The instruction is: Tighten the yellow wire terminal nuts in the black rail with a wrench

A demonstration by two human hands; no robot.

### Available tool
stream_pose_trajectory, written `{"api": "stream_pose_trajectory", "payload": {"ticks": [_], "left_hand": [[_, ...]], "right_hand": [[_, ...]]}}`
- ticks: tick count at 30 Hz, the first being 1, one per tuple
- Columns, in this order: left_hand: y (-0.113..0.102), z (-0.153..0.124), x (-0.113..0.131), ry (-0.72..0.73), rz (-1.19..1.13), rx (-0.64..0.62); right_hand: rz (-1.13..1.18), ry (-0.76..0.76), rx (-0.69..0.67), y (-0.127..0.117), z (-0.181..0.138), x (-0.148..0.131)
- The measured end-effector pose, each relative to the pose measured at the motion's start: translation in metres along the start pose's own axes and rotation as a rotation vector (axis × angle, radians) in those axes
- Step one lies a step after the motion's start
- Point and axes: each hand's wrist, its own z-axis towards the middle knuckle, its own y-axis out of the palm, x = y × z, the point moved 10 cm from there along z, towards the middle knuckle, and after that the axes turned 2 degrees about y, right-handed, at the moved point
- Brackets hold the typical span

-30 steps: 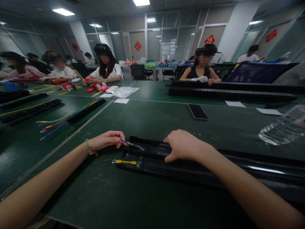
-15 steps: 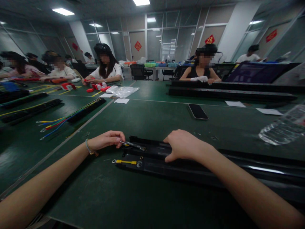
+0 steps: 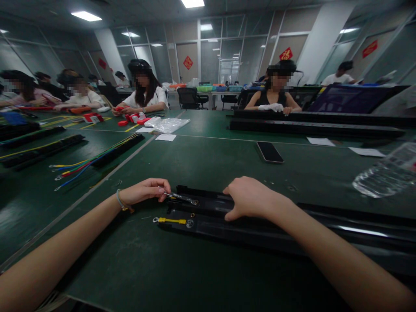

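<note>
A long black power strip housing (image 3: 292,225) lies across the green table (image 3: 201,169) in front of me. My left hand (image 3: 146,191) pinches the handle of a small metal wrench (image 3: 182,197) whose head rests on the left end of the housing. A yellow wire with a ring terminal (image 3: 169,220) pokes out of that end just below. My right hand (image 3: 250,197) presses palm down on the housing, its fingers curled over the top edge.
A black phone (image 3: 269,152) lies mid-table; a clear plastic bottle (image 3: 386,173) lies at the right. Another black strip with coloured wires (image 3: 97,160) sits to the left. Paper slips (image 3: 320,141) and a plastic bag (image 3: 167,125) lie farther back. Several people work at the far side.
</note>
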Motion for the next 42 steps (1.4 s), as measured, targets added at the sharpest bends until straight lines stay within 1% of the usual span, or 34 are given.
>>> {"api": "stream_pose_trajectory", "payload": {"ticks": [12,19,25,31,37,42], "left_hand": [[-0.0001,0.0,-0.0014,0.005,0.011,-0.007],[0.0009,0.0001,-0.0011,-0.008,-0.047,-0.002],[0.0012,0.0006,-0.0018,-0.012,-0.117,0.002],[0.0004,-0.0005,-0.0037,-0.025,-0.123,0.009],[0.001,0.0001,-0.0029,-0.028,-0.1,0.011],[0.0029,0.0003,0.0012,-0.005,-0.025,-0.005]], "right_hand": [[0.01,0.003,-0.017,-0.0006,-0.0014,-0.0008],[0.009,-0.004,0.01,-0.0006,-0.0005,0.0002],[0.007,0.004,-0.004,-0.0005,-0.0014,0.0006],[0.002,0.008,-0.013,-0.0005,-0.0014,0.0002],[-0.005,0.005,-0.014,-0.0002,-0.0008,-0.0008],[-0.004,0.008,-0.003,-0.0016,-0.0012,-0.0009]]}}
